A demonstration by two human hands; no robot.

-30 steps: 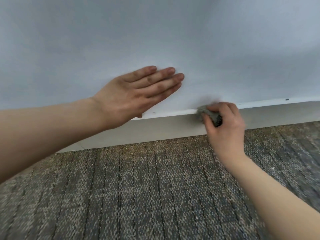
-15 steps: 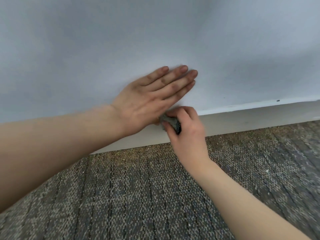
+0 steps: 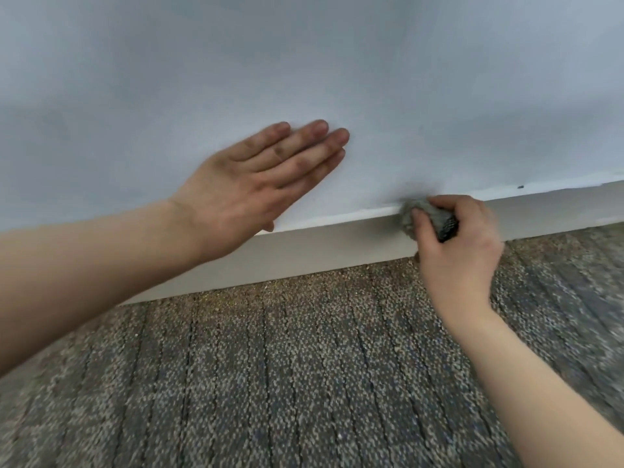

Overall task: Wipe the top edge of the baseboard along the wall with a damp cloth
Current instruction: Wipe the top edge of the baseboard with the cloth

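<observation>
My right hand (image 3: 456, 251) grips a bunched grey textured cloth (image 3: 427, 219), fingers and thumb curled round it, pressing it against the top edge of the off-white painted baseboard (image 3: 304, 251) where it meets the pale blue-grey wall (image 3: 304, 62). My left hand (image 3: 256, 184) lies flat on that wall, fingers straight and together, holding nothing, well apart from the cloth. Grey-brown speckled carpet (image 3: 270, 383) abuts the baseboard's foot. A small dark speck (image 3: 520, 187) sits on the wall to the cloth's right.

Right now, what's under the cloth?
The cloth, gripped by the right hand, sits on the baseboard top edge. The edge beneath it is covered.
</observation>
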